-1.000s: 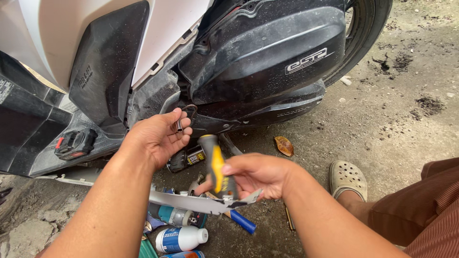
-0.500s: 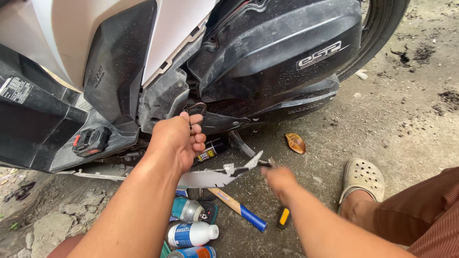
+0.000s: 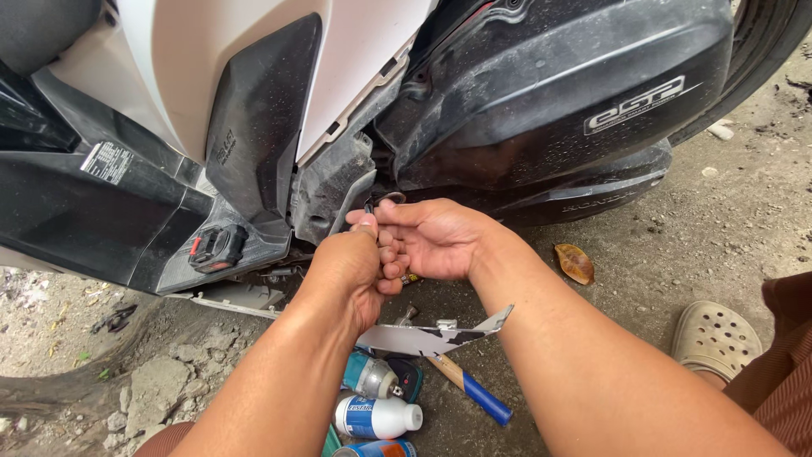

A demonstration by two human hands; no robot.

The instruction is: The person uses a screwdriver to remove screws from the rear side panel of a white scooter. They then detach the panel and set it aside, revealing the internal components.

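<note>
A small dark metal clip sits pinched between the fingertips of the left hand and right hand, both pressed together just below the scooter's black engine cover and white side panel. Beneath the forearms lie a loose grey trim piece, a blue-handled tool and spray cans on the dirt ground, near a beige sandal.

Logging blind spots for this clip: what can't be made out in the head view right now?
- Small metal ring: only its top shows above the fingertips of the left hand and right hand; how it is gripped is hidden.
- Hammer: its head lies under the grey panel piece.
- Spray cans: the lowest is cut by the bottom edge.
- Scooter: cut by the top edge.
</note>
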